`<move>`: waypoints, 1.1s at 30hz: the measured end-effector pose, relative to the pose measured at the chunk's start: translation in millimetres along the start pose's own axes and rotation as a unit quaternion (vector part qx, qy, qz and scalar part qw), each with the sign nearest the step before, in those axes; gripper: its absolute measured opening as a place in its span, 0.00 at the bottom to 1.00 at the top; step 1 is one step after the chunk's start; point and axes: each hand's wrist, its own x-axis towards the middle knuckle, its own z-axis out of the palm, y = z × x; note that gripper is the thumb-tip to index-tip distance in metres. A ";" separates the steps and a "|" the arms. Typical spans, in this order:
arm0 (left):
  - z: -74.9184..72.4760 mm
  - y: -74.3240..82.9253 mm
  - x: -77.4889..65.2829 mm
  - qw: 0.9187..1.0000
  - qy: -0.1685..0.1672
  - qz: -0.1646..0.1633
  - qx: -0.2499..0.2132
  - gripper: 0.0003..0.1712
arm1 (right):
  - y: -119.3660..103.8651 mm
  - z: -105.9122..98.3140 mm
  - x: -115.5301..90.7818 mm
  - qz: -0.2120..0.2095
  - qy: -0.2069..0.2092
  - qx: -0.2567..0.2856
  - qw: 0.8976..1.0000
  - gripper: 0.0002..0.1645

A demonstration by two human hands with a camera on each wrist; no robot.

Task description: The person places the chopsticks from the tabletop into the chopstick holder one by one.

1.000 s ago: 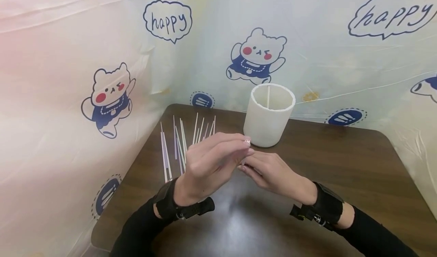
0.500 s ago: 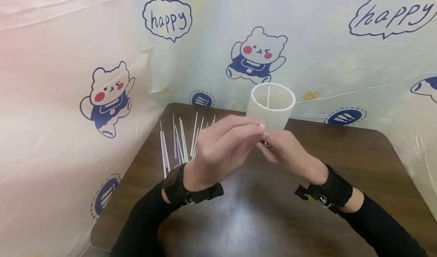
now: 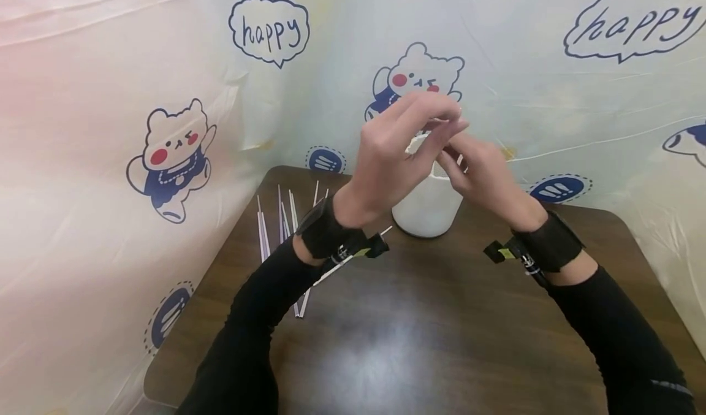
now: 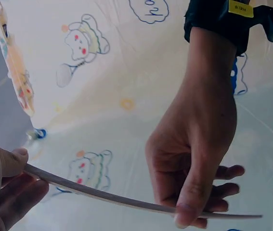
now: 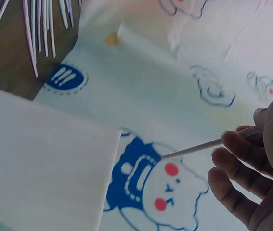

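Note:
My left hand (image 3: 394,145) and right hand (image 3: 488,173) are raised together over the white cylindrical container (image 3: 427,209), partly covering its rim in the head view. Between them they hold one thin pale stick (image 4: 107,196), slightly curved. At the lower left of the left wrist view, my left hand pinches one end; my right hand (image 4: 189,144) pinches it between thumb and fingers farther along, leaving a short free tip. That tip points past the container's wall (image 5: 45,163) in the right wrist view, clear of it. In the head view the fingers mostly hide the stick.
Several loose thin sticks (image 3: 261,228), white, lilac and pale green, lie on the left of the brown table (image 3: 441,341), partly under my left forearm. One stick lies diagonally near the left wrist camera. A printed cloth (image 3: 529,84) stands close behind the table.
Both hands have risen and moved away from me, from in front of the container to above its opening, still together on the stick. The container has stayed in place.

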 end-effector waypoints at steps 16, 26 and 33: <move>33.6 -52.1 -13.7 0.993 -0.061 -0.092 0.029 0.10 | 34.4 20.5 -3.0 0.077 -0.089 -0.030 0.993 0.08; 54.5 -68.8 -42.6 0.981 -0.136 -0.133 0.041 0.07 | 41.7 28.6 -12.0 0.066 -0.088 -0.028 0.994 0.05; 65.0 -82.5 -62.1 0.967 -0.184 -0.170 0.056 0.06 | 46.3 31.5 -17.7 0.069 -0.096 -0.033 0.992 0.09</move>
